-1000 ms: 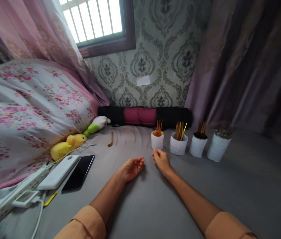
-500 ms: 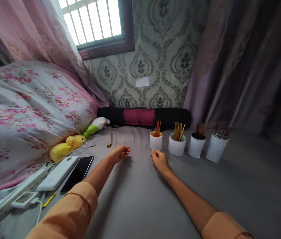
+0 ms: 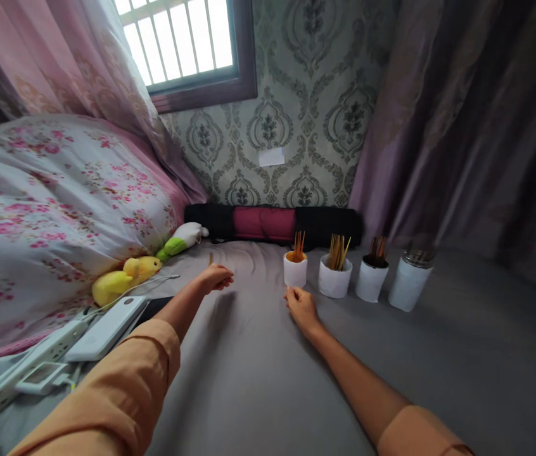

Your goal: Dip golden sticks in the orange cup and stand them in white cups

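My left hand (image 3: 218, 277) hangs above the grey sheet, its fingers loosely bent and nothing visible in them. Just behind it lie a few thin brown sticks (image 3: 210, 258), mostly hidden by the hand. My right hand (image 3: 302, 306) has thumb and fingers drawn together; whatever they may hold is hidden. Its fingertips are just in front of a white-wrapped cup (image 3: 295, 273) with orange sticks (image 3: 299, 244). To the right stand a wider white cup (image 3: 334, 282) of yellowish-brown sticks, a white cup (image 3: 371, 282) of darker brown sticks, and a taller white container (image 3: 408, 288) with thin, blurred sticks.
A black and maroon roll (image 3: 265, 224) lies along the wall. At left are a yellow plush toy (image 3: 123, 278), a green-and-white plush (image 3: 182, 242), a white power bank (image 3: 106, 329), a partly covered black phone (image 3: 158, 307) and a power strip (image 3: 25, 370). Floral bedding (image 3: 59, 209) rises behind them.
My left hand has moved left and slightly away from me, now covering part of the loose sticks, and its arm covers more of the phone. My right hand has stayed nearly in place.
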Tool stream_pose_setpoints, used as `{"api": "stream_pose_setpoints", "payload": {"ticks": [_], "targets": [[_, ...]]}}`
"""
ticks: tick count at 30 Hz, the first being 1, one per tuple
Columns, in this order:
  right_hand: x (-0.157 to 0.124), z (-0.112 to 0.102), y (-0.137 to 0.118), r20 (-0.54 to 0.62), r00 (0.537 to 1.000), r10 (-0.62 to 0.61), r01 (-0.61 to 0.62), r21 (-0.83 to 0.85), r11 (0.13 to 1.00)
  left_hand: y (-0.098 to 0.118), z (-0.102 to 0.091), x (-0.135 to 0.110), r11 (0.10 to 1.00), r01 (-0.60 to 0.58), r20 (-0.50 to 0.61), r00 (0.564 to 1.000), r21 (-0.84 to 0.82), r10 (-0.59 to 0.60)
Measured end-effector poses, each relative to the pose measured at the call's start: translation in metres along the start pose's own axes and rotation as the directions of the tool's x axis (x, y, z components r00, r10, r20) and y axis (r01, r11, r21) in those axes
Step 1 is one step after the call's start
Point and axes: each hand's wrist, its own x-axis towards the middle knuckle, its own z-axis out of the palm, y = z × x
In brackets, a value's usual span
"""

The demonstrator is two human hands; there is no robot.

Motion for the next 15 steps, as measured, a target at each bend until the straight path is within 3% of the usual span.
{"api": "stream_pose_setpoints", "payload": {"ticks": [15], "targets": [[0.0003, 0.0002, -0.0002, 0.000, 1.000, -0.008, 0.008, 0.006, 1.000, 0.0062, -0.0088, 0.0069, 0.937, -0.034, -0.053, 0.997, 0.348, 0.056]]}}
